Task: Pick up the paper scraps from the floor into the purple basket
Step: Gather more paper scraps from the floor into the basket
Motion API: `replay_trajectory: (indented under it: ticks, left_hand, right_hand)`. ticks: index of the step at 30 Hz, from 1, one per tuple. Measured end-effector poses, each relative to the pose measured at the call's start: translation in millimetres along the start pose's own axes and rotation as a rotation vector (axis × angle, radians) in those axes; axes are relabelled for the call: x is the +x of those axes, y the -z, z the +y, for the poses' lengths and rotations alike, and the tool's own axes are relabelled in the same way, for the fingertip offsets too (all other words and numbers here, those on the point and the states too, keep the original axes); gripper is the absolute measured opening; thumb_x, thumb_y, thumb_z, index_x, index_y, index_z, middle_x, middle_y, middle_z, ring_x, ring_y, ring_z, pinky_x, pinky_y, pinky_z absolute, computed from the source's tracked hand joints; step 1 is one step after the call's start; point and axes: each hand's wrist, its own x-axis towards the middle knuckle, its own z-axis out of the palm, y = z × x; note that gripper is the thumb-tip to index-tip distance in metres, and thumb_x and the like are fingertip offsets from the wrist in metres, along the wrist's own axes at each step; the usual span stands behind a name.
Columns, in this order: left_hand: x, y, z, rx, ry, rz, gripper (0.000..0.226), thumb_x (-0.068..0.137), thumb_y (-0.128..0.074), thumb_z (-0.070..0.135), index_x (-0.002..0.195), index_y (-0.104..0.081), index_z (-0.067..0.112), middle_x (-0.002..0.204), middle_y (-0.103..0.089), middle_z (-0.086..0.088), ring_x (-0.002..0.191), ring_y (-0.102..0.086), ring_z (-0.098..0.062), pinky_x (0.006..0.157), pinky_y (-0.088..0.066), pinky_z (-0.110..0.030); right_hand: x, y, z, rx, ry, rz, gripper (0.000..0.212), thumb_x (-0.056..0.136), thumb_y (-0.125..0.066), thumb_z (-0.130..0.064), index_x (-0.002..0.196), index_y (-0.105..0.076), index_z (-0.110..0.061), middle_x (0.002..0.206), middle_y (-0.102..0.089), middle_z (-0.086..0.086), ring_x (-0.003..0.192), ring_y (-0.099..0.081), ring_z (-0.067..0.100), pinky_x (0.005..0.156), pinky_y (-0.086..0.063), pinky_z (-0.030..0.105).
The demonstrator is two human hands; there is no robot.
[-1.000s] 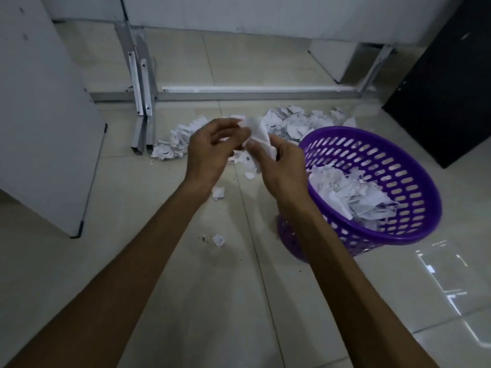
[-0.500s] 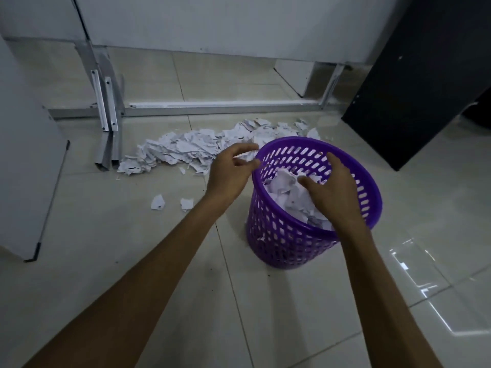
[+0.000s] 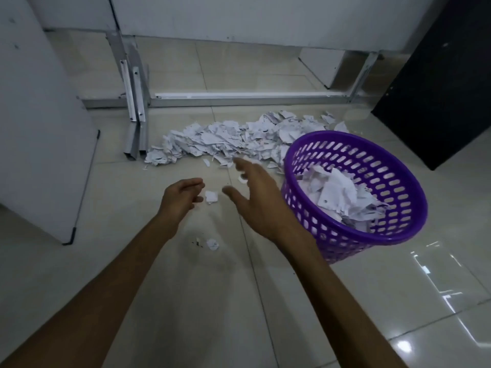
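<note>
Just below my wrists, nearest to me on the tile floor (image 3: 186, 301), lies a small crumpled scrap (image 3: 212, 244) with a few dark crumbs beside it. My left hand (image 3: 180, 199) hangs above the floor with fingers loosely curled, holding nothing. My right hand (image 3: 261, 199) is spread wide, fingers blurred, also holding nothing. Between the two hands sits another small paper scrap (image 3: 211, 196), just beside my left fingertips.

To the right of my right hand, close against the wrist, stands the purple basket (image 3: 393, 227), a perforated plastic one already partly filled with torn paper (image 3: 342, 195). Beyond both hands the main pile of paper scraps (image 3: 225, 143) stretches in a band across the floor, its right end reaching behind the basket rim. Farther still are the metal legs and crossbar of a table frame (image 3: 239, 98), a white panel (image 3: 39, 115) to the left and a dark panel (image 3: 438, 83) to the right.

I judge the scraps to be feather-light, limp and easily scattered by a quick hand, so scooping bunches from the pile's edge with both palms should work, and pinching for the strays. Faint marks show on some pieces, but I can read no writing or brand.
</note>
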Motion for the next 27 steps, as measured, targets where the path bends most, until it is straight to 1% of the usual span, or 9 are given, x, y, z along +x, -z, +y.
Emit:
replay_trajectory:
  ticks: [4,7,12,14,17,20,22,25,27]
  left_hand:
    - [15,37,-32,0.08,0.035,0.062,0.022,0.093,-0.062,0.013,0.114,-0.068,0.012,0.099,-0.069,-0.003,0.078,-0.062,-0.013,0.067,-0.046,-0.02]
    - [28,54,-56,0.245,0.02,0.076,0.028,0.09,-0.066,0.013,0.118,-0.065,0.015,0.114,-0.067,-0.008,0.092,-0.061,-0.016,0.077,-0.046,-0.025]
    - [54,55,-75,0.433,-0.017,0.038,0.063,0.084,-0.074,0.02,0.141,-0.048,0.015,0.14,-0.051,-0.01,0.123,-0.052,-0.026,0.1,-0.043,-0.032]
    - [64,50,-77,0.483,-0.104,-0.021,0.07,0.082,-0.076,0.019,0.144,-0.045,0.012,0.147,-0.044,-0.012,0.133,-0.044,-0.026,0.11,-0.033,-0.028]
    - [76,43,-86,0.621,-0.233,-0.096,0.061,0.086,-0.07,0.006,0.142,-0.046,0.005,0.152,-0.035,-0.016,0.143,-0.031,-0.026,0.108,-0.016,-0.014]
    - [78,36,-102,0.65,-0.322,-0.089,0.054,0.091,-0.054,-0.006,0.143,-0.042,0.005,0.155,-0.03,-0.013,0.147,-0.021,-0.026,0.116,-0.011,-0.022]
    - [77,37,-112,0.685,-0.386,-0.08,0.051,0.094,-0.046,-0.008,0.143,-0.042,0.003,0.155,-0.031,-0.01,0.148,-0.018,-0.024,0.117,-0.008,-0.02]
    - [81,47,-119,0.77,-0.575,-0.106,0.05,0.09,-0.05,-0.01,0.138,-0.05,0.001,0.148,-0.041,-0.013,0.142,-0.028,-0.023,0.116,-0.01,-0.016]
    - [86,58,-121,0.837,-0.626,-0.129,0.05,0.088,-0.06,0.0,0.137,-0.053,0.008,0.142,-0.051,-0.01,0.134,-0.041,-0.024,0.113,-0.021,-0.02]
  right_hand:
    - [-8,-58,25,0.005,-0.085,-0.192,0.059,0.099,-0.056,-0.034,0.151,-0.032,-0.021,0.154,-0.036,0.0,0.139,-0.037,0.015,0.111,-0.032,0.027]
    - [-7,-94,56,-0.013,-0.23,-0.332,0.065,0.1,-0.052,-0.035,0.155,-0.022,-0.018,0.164,-0.014,0.003,0.15,-0.015,0.018,0.119,-0.017,0.03]
    - [36,-119,100,-0.008,-0.415,-0.233,0.08,0.099,-0.052,-0.042,0.158,-0.004,-0.016,0.164,0.012,0.011,0.152,0.006,0.026,0.121,-0.006,0.037]
    - [59,-121,112,-0.011,-0.419,-0.17,0.082,0.099,-0.049,-0.047,0.158,-0.001,-0.018,0.164,0.015,0.01,0.151,0.009,0.026,0.121,-0.004,0.039]
    - [91,-128,127,-0.044,-0.437,-0.218,0.08,0.1,-0.039,-0.053,0.158,0.0,-0.014,0.164,0.012,0.012,0.151,0.01,0.027,0.121,0.0,0.038]
    - [103,-139,129,-0.123,-0.412,-0.281,0.079,0.101,-0.03,-0.056,0.157,-0.005,-0.007,0.165,-0.001,0.016,0.151,0.003,0.033,0.122,-0.004,0.043]
    - [96,-148,117,-0.152,-0.325,-0.311,0.075,0.102,-0.028,-0.056,0.157,-0.009,-0.009,0.164,-0.009,0.014,0.151,-0.004,0.032,0.123,-0.01,0.044]
    - [66,-163,94,-0.222,-0.067,-0.361,0.064,0.103,-0.028,-0.052,0.156,-0.022,-0.016,0.161,-0.024,0.01,0.15,-0.016,0.032,0.119,-0.02,0.043]
    - [38,-171,86,-0.27,0.078,-0.352,0.066,0.101,-0.024,-0.057,0.151,-0.037,-0.015,0.157,-0.034,0.009,0.148,-0.023,0.033,0.116,-0.026,0.045]
